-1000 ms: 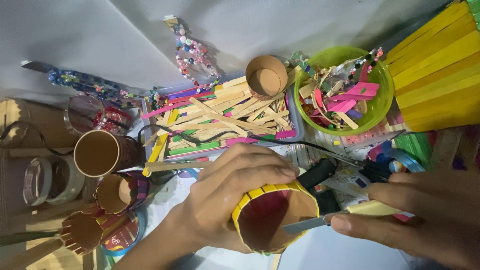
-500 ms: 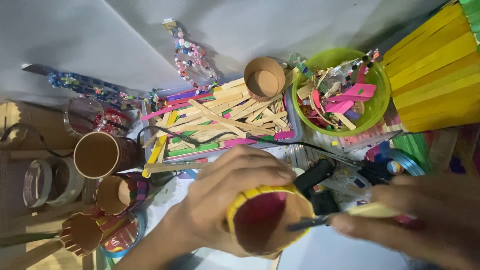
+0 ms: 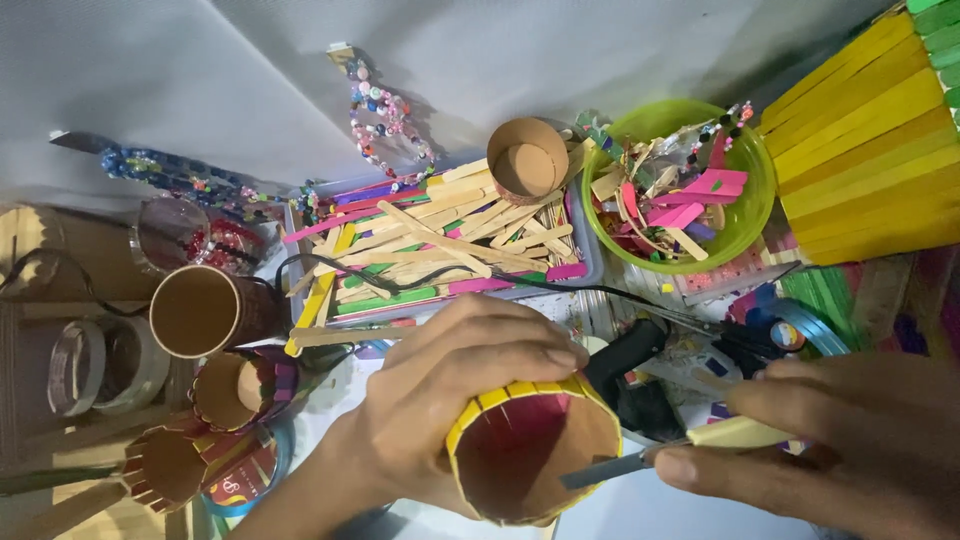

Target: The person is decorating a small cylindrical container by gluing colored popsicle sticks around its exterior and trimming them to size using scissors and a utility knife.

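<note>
A: Low centre: the left hand [image 3: 440,400] wraps a yellow-rimmed cup [image 3: 535,450], red inside, nothing in it.

B: And the right hand [image 3: 830,440], lower right, pinches a yellow-handled tool [image 3: 680,447] at its rim.

A: Above, a tray [image 3: 590,262] heaped with craft sticks [image 3: 440,245]; upper right, a green bowl [image 3: 750,210] of stick offcuts.

Your left hand [image 3: 450,400] and right hand [image 3: 840,450] were bare: no gloves, rings, watch or sleeves showed.
</note>
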